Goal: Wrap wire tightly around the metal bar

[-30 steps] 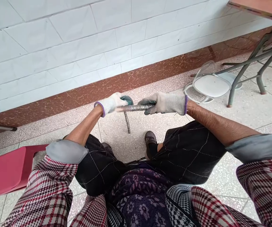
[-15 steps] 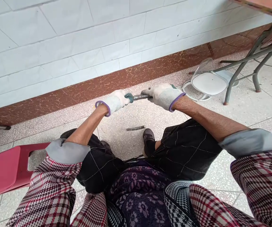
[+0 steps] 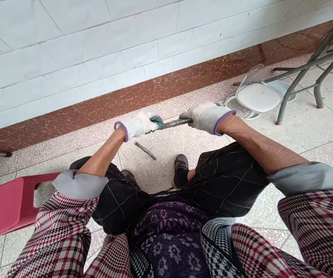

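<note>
I sit facing a tiled wall, both hands in white knit gloves with purple cuffs. My left hand (image 3: 137, 125) and my right hand (image 3: 205, 115) are each closed round an end of a short grey threaded metal rod (image 3: 176, 122), held level in front of my knees. A bare stretch of rod shows between the two fists. Below my left hand a second short grey rod (image 3: 145, 150) lies slanted on or just above the floor tiles, near my dark shoe (image 3: 180, 166).
A red plastic stool (image 3: 7, 208) stands at my left. On the right, a white round seat with a clear back (image 3: 259, 96) sits beside the grey metal legs of a table (image 3: 296, 83). A brown skirting band (image 3: 154, 92) runs along the wall's foot.
The loose short rod has swung from hanging upright under my left hand, to level, to slanted further left. My hands have drawn apart along the held rod, and more of it shows.
</note>
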`<action>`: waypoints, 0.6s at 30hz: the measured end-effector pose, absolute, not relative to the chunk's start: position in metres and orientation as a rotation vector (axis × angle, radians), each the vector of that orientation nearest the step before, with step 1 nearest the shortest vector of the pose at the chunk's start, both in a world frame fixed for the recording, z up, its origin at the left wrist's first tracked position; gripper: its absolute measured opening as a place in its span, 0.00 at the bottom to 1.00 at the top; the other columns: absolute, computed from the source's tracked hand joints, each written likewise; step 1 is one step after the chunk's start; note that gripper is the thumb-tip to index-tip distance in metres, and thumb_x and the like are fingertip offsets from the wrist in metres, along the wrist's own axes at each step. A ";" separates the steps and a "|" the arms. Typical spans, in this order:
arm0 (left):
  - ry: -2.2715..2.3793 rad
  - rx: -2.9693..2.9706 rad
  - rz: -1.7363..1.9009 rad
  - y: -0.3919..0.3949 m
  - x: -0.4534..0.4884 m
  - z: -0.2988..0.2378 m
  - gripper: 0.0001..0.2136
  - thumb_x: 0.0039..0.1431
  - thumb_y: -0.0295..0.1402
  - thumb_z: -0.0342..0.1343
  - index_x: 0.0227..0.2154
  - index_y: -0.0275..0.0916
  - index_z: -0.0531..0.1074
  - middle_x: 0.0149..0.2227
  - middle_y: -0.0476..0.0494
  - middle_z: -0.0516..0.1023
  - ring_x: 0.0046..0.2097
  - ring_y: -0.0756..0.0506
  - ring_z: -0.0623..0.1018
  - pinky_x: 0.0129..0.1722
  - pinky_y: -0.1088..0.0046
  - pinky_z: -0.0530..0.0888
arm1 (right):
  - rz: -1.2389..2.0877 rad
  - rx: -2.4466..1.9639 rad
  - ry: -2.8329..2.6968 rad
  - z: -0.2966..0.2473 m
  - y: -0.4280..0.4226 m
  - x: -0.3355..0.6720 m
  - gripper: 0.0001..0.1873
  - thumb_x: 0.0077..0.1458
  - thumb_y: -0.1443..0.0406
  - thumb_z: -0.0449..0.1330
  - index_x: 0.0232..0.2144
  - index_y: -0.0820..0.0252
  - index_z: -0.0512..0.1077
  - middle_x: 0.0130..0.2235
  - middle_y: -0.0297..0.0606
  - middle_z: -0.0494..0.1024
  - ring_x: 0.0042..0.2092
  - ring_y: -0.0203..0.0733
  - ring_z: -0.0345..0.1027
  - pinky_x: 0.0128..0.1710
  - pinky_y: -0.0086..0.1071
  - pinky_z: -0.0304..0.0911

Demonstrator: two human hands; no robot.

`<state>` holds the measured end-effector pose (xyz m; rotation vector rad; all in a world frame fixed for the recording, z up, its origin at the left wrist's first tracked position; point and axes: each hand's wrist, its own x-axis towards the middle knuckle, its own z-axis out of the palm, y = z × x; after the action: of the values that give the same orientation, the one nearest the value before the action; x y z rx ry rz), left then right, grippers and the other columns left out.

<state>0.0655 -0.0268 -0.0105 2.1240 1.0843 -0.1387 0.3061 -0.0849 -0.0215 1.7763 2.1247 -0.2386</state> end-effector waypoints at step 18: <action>0.959 2.075 -0.214 -0.049 0.086 -0.041 0.25 0.58 0.40 0.60 0.60 0.58 0.75 0.39 0.41 0.80 0.36 0.38 0.78 0.29 0.64 0.69 | -1.804 2.297 2.256 -0.039 -0.080 0.308 0.15 0.65 0.57 0.59 0.48 0.60 0.71 0.26 0.32 0.68 0.23 0.36 0.61 0.18 0.30 0.61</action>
<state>0.0861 -0.0489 -0.0410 2.0754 0.9586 -0.2138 0.3075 -0.0803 -0.0386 2.2968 2.2555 -1.8044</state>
